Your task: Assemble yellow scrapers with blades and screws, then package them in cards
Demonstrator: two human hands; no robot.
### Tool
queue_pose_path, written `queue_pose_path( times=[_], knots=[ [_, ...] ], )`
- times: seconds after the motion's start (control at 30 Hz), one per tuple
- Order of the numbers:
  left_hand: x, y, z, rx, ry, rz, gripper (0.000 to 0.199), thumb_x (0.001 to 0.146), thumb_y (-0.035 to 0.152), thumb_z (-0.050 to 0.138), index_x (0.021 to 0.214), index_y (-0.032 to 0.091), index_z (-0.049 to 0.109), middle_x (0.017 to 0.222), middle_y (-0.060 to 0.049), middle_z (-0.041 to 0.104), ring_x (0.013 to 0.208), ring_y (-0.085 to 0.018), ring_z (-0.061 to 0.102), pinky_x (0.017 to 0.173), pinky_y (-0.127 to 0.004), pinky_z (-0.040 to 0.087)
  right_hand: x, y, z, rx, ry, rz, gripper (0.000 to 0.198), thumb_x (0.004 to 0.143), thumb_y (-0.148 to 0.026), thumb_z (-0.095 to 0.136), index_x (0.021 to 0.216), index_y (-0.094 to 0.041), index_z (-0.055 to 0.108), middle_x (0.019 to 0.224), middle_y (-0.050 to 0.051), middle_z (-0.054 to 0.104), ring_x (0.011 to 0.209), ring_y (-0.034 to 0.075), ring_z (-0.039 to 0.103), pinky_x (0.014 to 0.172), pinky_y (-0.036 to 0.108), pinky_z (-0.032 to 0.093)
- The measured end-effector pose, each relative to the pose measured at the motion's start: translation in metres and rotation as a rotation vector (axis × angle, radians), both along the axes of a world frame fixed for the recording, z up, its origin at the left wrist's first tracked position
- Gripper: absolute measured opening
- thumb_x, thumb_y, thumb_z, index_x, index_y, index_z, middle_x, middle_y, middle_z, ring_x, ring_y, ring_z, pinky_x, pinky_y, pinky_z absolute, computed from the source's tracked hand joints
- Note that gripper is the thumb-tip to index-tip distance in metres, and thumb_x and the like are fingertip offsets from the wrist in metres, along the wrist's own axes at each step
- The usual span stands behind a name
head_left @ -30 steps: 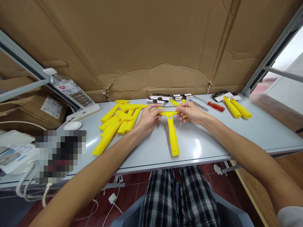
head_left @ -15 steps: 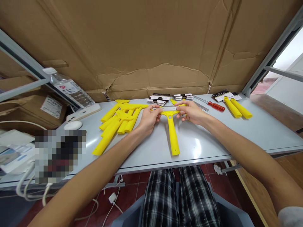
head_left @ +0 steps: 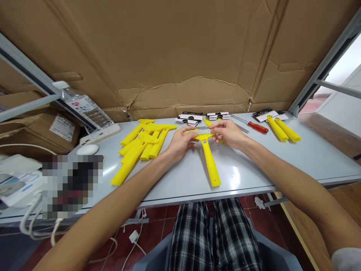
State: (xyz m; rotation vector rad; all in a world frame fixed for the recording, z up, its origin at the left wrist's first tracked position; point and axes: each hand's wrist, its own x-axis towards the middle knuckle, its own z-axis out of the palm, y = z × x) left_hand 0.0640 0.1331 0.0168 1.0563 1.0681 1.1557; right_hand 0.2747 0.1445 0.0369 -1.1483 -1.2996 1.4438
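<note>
A yellow T-shaped scraper handle [head_left: 211, 165] lies on the table, its grip pointing towards me and slightly right. Along its crossbar rests a silver metal plate [head_left: 202, 131]. My left hand [head_left: 180, 143] is closed on the left end of this scraper, thumb over the plate and fingers around the crossbar. At the right end, my right hand [head_left: 229, 133] has its thumb and fingertips pinched at the plate and crossbar; the fingers hide that end. Under the right fingers a tiny dark object [head_left: 218, 145] shows, too small to name. More yellow plastic lies partly hidden behind the right hand.
Several yellow handles [head_left: 129, 162] are piled left. Behind the hands lie card packets [head_left: 189, 119] and a metal strip [head_left: 243, 128]. To the right are a red screwdriver [head_left: 258, 127] and two yellow handles [head_left: 278, 128]. A bottle [head_left: 87, 107] leans far left; cardboard [head_left: 180, 56] stands behind.
The scraper's grip end has swung to the right, and its crossbar has tilted and shifted slightly right. My right fingers have drawn together at its right end.
</note>
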Motion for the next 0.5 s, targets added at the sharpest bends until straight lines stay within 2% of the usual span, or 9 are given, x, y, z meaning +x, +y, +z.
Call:
queue_pose_path(
  times=[0.27,0.43,0.5],
  knots=[
    [0.0015,-0.0004,0.0009,0.057,0.033,0.063,0.037,0.067,0.02,0.08,0.099,0.017,0.062,0.069,0.001,0.065,0.052,-0.009,0.052,0.048,-0.02,0.04,-0.0027,-0.0025,-0.0032,0.016,0.005,0.013,0.008,0.087,-0.007,0.069,0.093,-0.011,0.07,0.071,0.005,0.066,0.056,0.011,0.063,0.049,0.022,0.05],
    [0.0015,0.0002,-0.0019,0.099,0.035,0.054,0.035,0.067,0.024,0.079,0.097,0.019,0.061,0.077,-0.001,0.068,0.059,-0.011,0.056,0.05,-0.022,0.041,-0.0034,-0.0023,-0.0036,-0.002,0.03,0.024,0.01,0.089,-0.007,0.07,0.098,-0.012,0.069,0.081,0.006,0.069,0.06,0.01,0.065,0.052,0.022,0.054],
    [0.0008,0.0011,-0.0028,0.13,0.051,0.071,0.037,0.067,0.023,0.08,0.099,0.019,0.062,0.075,0.0,0.066,0.06,-0.011,0.057,0.052,-0.022,0.043,-0.0029,-0.0018,-0.0039,-0.037,0.055,0.038,0.01,0.091,-0.009,0.069,0.1,-0.013,0.068,0.087,0.006,0.07,0.063,0.01,0.066,0.053,0.023,0.056]
  ],
)
